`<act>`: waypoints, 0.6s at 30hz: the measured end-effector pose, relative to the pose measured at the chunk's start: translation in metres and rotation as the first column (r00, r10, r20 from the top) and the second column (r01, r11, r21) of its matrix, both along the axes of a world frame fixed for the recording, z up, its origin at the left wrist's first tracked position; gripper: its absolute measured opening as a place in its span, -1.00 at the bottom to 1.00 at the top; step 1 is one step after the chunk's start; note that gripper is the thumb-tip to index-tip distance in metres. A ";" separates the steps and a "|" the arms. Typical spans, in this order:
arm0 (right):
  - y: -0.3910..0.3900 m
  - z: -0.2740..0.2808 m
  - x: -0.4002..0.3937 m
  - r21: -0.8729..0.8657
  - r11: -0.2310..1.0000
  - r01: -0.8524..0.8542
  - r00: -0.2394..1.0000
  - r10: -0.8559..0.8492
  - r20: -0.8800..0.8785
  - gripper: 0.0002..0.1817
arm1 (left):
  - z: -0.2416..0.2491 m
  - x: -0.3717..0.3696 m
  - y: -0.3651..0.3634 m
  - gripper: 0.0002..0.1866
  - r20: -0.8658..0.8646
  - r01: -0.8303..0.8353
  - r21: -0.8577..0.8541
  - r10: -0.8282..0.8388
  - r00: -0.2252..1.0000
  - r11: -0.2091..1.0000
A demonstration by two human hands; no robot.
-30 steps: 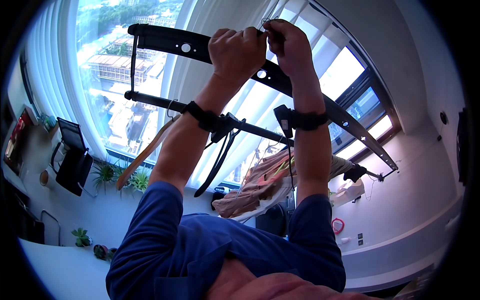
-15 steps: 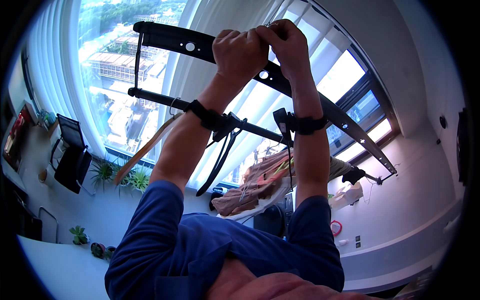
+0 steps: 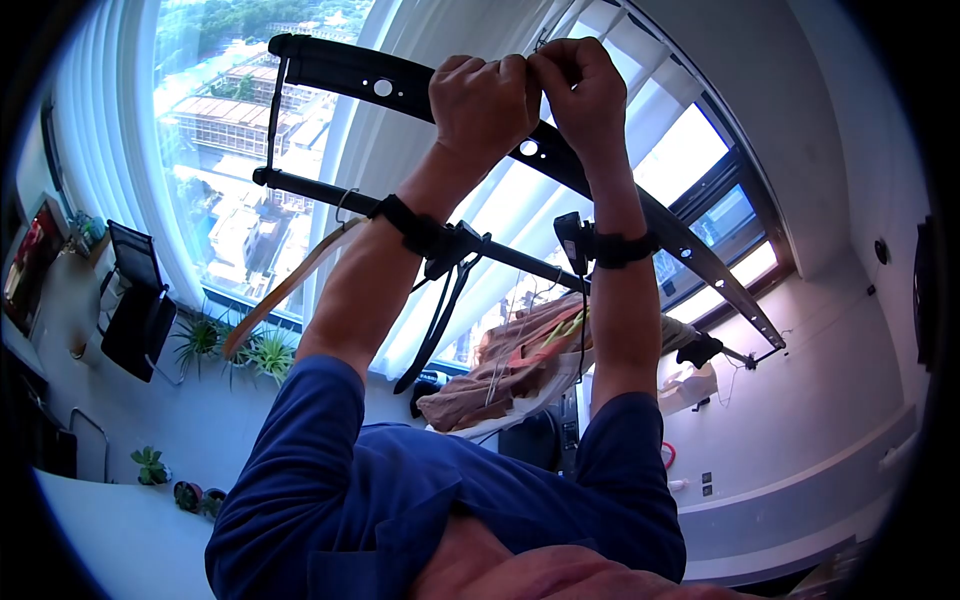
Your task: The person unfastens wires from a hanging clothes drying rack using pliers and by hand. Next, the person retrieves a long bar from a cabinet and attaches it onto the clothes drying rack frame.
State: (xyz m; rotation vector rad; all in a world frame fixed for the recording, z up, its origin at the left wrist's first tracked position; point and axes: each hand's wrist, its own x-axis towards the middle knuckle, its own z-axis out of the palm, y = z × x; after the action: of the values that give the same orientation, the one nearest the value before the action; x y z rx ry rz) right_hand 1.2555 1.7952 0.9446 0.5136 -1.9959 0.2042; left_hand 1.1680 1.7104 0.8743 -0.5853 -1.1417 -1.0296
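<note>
Both of my hands are raised to a long black rail with round holes (image 3: 335, 72). My left hand (image 3: 484, 108) is curled closed in front of the rail; what it holds is hidden. Beside it, touching, my right hand (image 3: 582, 98) has its thumb and fingers pinched together, and a thin bit of wire (image 3: 541, 42) shows just above. Black straps with small devices circle both wrists. Below the rail runs a black bar (image 3: 318, 190), with a wooden hanger (image 3: 290, 288), black straps (image 3: 440, 335) and brown clothes (image 3: 495, 370) hanging from it.
Behind the rail are a large window (image 3: 240, 150) and white curtains (image 3: 110, 140). A black chair (image 3: 137, 300) stands at the left, near green plants (image 3: 270, 352) by the window. Small potted plants (image 3: 152, 468) sit lower left. A pale wall (image 3: 830, 370) is at the right.
My right hand has shifted slightly right, its fingers still pinched. My left hand stays nearly where it was. The view of the room has shifted a little.
</note>
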 end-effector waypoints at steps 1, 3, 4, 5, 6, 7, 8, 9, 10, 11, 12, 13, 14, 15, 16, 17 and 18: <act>0.001 0.000 -0.001 0.001 1.000 0.000 1.000 0.000 0.002 -0.82 | 0.000 -0.001 0.001 -0.77 -0.006 -0.003 -0.006 0.003 1.000 1.000; 0.004 0.002 -0.003 0.095 0.995 0.041 0.998 -0.037 -0.048 -0.82 | -0.001 -0.001 0.000 -0.77 -0.007 -0.009 -0.012 0.009 1.000 1.000; 0.005 0.004 -0.003 0.095 0.995 0.041 0.998 -0.037 -0.045 -0.82 | -0.001 -0.001 0.000 -0.77 -0.002 -0.002 -0.015 0.002 1.000 1.000; 0.006 0.007 -0.002 0.137 0.988 0.066 0.997 -0.060 -0.051 -0.82 | -0.001 0.000 -0.001 -0.77 0.003 0.005 -0.018 -0.005 1.000 1.000; 0.006 0.008 -0.002 0.179 0.980 0.091 0.995 -0.082 -0.059 -0.82 | -0.001 0.000 0.000 -0.77 0.005 0.005 -0.017 -0.005 1.000 1.000; 0.005 0.008 -0.002 0.181 0.979 0.090 0.995 -0.081 -0.056 -0.82 | -0.001 -0.001 0.000 -0.76 0.004 0.004 -0.011 -0.004 1.000 1.000; 0.005 0.008 -0.002 0.155 0.983 0.101 0.994 -0.093 -0.060 -0.82 | -0.001 0.000 0.000 -0.76 0.002 0.003 -0.004 -0.003 1.000 1.000; 0.005 0.007 -0.002 0.130 0.985 0.112 0.992 -0.105 -0.064 -0.82 | -0.001 0.001 0.000 -0.76 0.004 0.003 -0.003 -0.002 1.000 1.000; 0.004 0.006 -0.002 0.131 0.985 0.112 0.993 -0.104 -0.062 -0.82 | -0.001 0.001 0.000 -0.76 0.009 0.006 -0.008 -0.006 1.000 1.000; 0.003 0.003 -0.002 0.045 0.995 0.089 0.996 -0.087 -0.033 -0.84 | -0.001 0.002 0.000 -0.75 0.015 0.009 -0.012 -0.008 1.000 1.000; 0.003 0.001 -0.003 -0.042 0.997 0.068 0.998 -0.068 -0.006 -0.85 | -0.001 0.002 -0.001 -0.75 0.016 0.007 -0.010 -0.007 1.000 1.000; 0.005 0.001 -0.006 -0.041 0.997 0.067 0.998 -0.067 -0.005 -0.85 | 0.000 0.002 -0.001 -0.75 0.013 0.014 -0.010 -0.013 1.000 1.000; 0.006 0.000 -0.008 -0.121 0.993 -0.018 1.000 0.021 0.023 -0.86 | 0.000 0.002 -0.001 -0.75 0.011 0.021 -0.011 -0.020 1.000 1.000; 0.007 0.000 -0.010 -0.201 0.975 -0.100 0.993 0.110 0.042 -0.85 | 0.000 0.002 -0.001 -0.75 0.011 0.021 -0.010 -0.020 1.000 1.000; 0.007 -0.001 -0.010 -0.200 0.975 -0.100 0.993 0.111 0.043 -0.85 | 0.000 0.002 -0.002 -0.75 0.014 0.019 -0.006 -0.019 1.000 1.000; 0.007 -0.001 -0.011 -0.240 0.957 -0.163 0.984 0.175 0.030 -0.85 | 0.000 0.002 -0.002 -0.74 0.017 0.017 -0.003 -0.017 1.000 1.000; 0.006 -0.002 -0.011 -0.280 0.933 -0.225 0.971 0.239 0.014 -0.83 | 0.000 0.001 -0.002 -0.74 0.017 0.017 -0.003 -0.017 1.000 1.000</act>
State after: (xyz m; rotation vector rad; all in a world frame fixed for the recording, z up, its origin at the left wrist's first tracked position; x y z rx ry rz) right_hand 1.2447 1.8012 0.9428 0.5664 -1.9095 0.6386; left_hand 1.1692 1.7086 0.8740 -0.5902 -1.1552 -1.0494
